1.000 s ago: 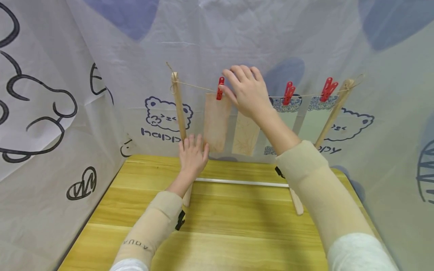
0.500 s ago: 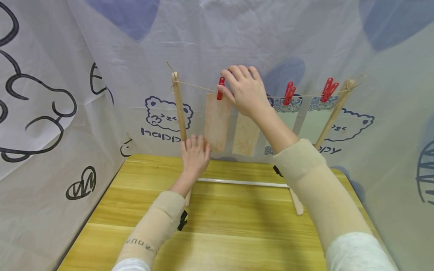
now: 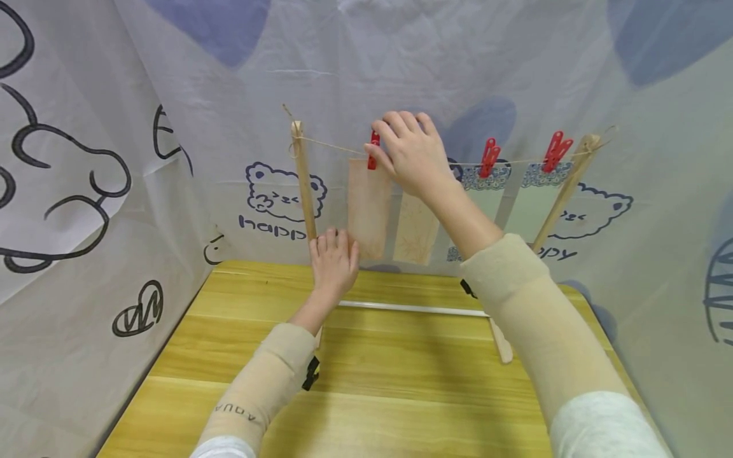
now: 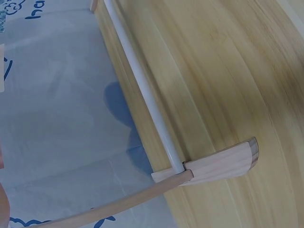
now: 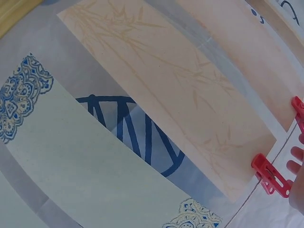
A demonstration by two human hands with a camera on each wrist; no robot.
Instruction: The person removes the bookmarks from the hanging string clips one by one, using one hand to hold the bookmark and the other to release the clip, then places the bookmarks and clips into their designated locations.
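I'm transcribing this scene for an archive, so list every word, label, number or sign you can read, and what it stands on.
"happ": backdrop, the end hidden at the left post.
"py": same backdrop, right side; its start is blocked.
"ha": backdrop in the left wrist view, cut by the frame edge.
"AQUA", apparently: left sleeve, upside down.
No numbers; hanging strips and red clips show no legible words.

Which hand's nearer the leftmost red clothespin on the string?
Right. The right hand is up at the red clothespin, partly covering it in the head view; the left hand is lower, at the left wooden post.
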